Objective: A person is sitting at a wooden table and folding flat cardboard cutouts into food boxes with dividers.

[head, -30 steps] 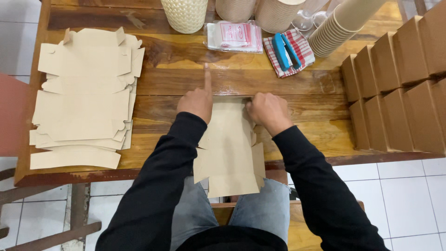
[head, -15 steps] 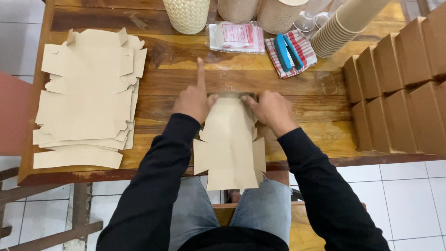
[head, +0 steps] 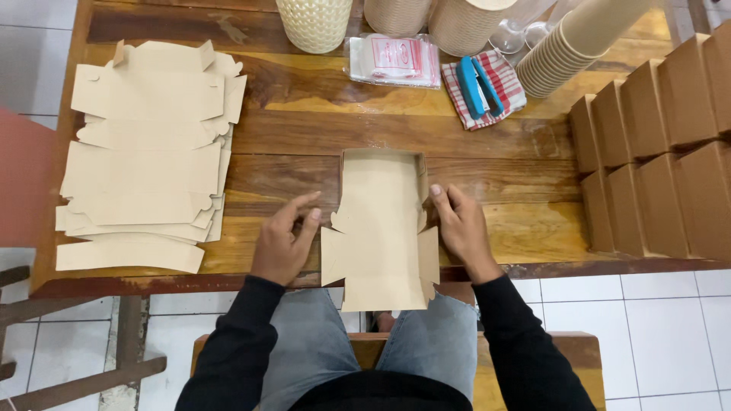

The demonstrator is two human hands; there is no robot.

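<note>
Cardboard box blank (head: 381,228), half folded, lies on the wooden table (head: 304,129) at its near edge, directly between the person's two hands. Its long axis runs away from the person: the far end stands up as low walls forming an open tray, while the near end is flat and hangs over the table edge above the lap, with a side flap spread out on each side.

Going by size, the stack of flat blanks (head: 148,152) comes next, fanned out on the left part of the table, too overlapped to count. On the right stand finished brown boxes (head: 662,152) in two rows; at least eight show, with the edge of the view cutting more off. One leaning stack of paper cups (head: 571,46) lies along the far right, beside a red checked cloth (head: 487,87) with one blue stapler (head: 478,85) on it, and one clear plastic packet (head: 392,61).

Left hand (head: 285,240) sits just beside the blank's left flap, fingers loosely curled, gripping nothing, fingertips near the cardboard. Right hand (head: 461,224) rests against the right wall, its fingers touching that side, not clenched.
</note>
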